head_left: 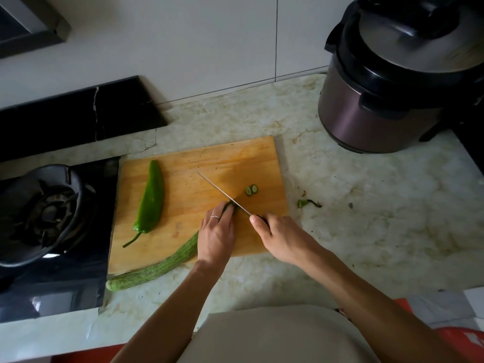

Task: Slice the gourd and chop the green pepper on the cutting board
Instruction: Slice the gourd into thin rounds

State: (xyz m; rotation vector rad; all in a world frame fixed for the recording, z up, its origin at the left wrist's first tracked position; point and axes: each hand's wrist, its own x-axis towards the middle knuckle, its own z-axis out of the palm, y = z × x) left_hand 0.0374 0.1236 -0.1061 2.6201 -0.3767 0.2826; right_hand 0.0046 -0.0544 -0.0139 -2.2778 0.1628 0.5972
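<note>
Wooden cutting board in use: the gourd is being sliced, with 2 slices already cut.

The gourd's tip is pressed down near the board's front edge by the curled fingers of the left hand, while the knife is gripped by the right hand, blade against the tip. Next, the left hand is judged to need shifting back along the gourd. Striped pale green, the gourd overhangs the board's front-left corner; the green pepper lies whole at the board's left.
</note>
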